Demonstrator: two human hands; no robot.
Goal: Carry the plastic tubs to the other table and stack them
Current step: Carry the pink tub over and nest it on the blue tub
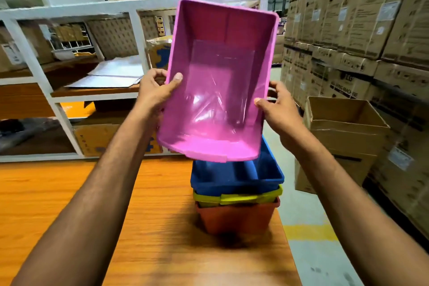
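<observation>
Holding the pink tub (220,90) up in front of us, we have both arms stretched forward and slightly bent, forearms rising from the bottom corners of the view toward the tub's two long sides. Our left grip (154,89) clamps the left rim: the thumb lies inside the wall and the other fingers curl round the outside. Our right grip (278,109) pinches the right rim lower down, thumb tip on the edge and fingers wrapped behind the wall. The pink tub is in the air and tilted, its open side facing us and its far end raised. It hangs above a stack of three nested tubs on the wooden worktop (116,216): a blue tub (234,174) on top, a yellow-green tub (243,196) under it, and a red-orange tub (234,218) at the bottom. The pink tub's near edge overlaps the blue one in our view; we cannot tell whether they touch. The stack stands near the worktop's right edge. A white shelf frame (69,10) stands beyond the worktop, and an open cardboard box (343,127) sits to the right, before stacked cartons (348,18).
</observation>
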